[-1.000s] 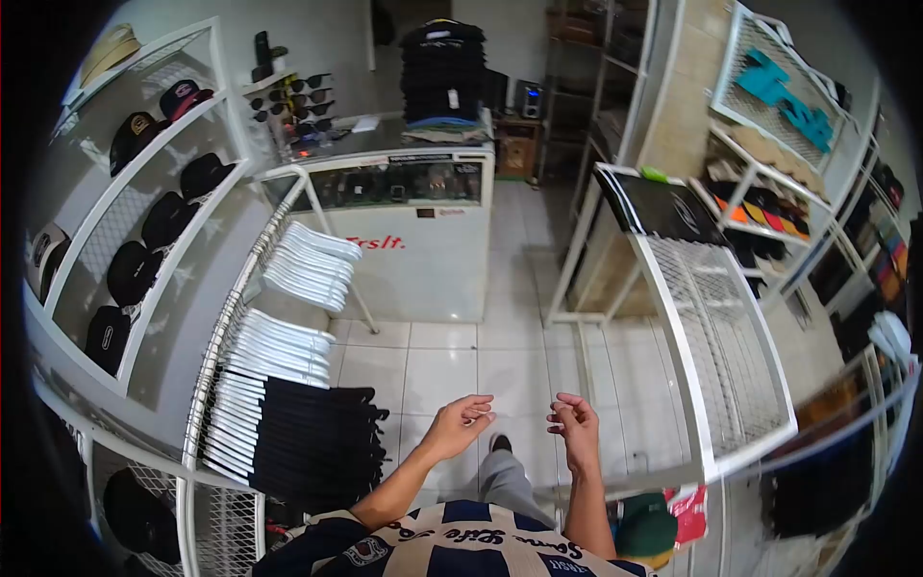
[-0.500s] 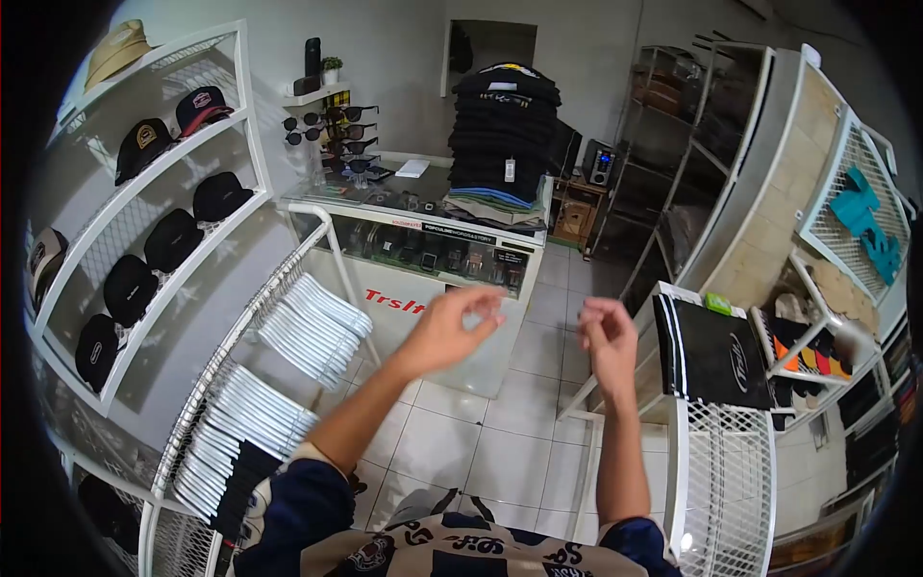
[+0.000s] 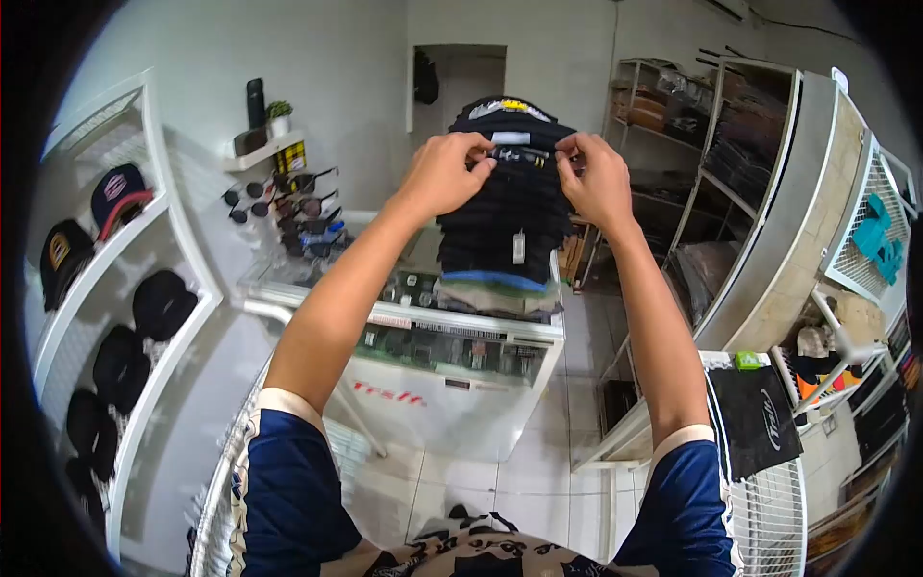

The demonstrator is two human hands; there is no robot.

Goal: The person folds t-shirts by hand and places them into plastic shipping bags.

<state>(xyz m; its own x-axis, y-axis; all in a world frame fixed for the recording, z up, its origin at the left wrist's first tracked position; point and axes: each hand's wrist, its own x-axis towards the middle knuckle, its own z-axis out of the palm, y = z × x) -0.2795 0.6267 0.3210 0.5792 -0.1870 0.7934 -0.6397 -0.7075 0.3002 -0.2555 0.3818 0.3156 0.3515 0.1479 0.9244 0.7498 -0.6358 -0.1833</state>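
- Stack of folded black garments [image 3: 505,213]: it stands at the right end of the glass-topped counter [image 3: 452,404], and both hands are at it now. Half a second ago I had them in bare air, short of it.
- Left hand [image 3: 448,177]: thumb and fingers bent toward each other at the upper left edge; from my end I can't tell whether cloth is caught.
- Right hand [image 3: 598,177]: similarly curled at the upper right edge, its grip equally unclear to me.
- Left forearm [image 3: 370,260]: it crosses the counter and blocks my view of part of it.
- Sunglasses [image 3: 258,200] sit left of the stack; black caps [image 3: 165,306] line a shelf farther left.
- Beyond the right arm I see tall shelving [image 3: 772,144] and a black mat [image 3: 745,433] with white lettering.
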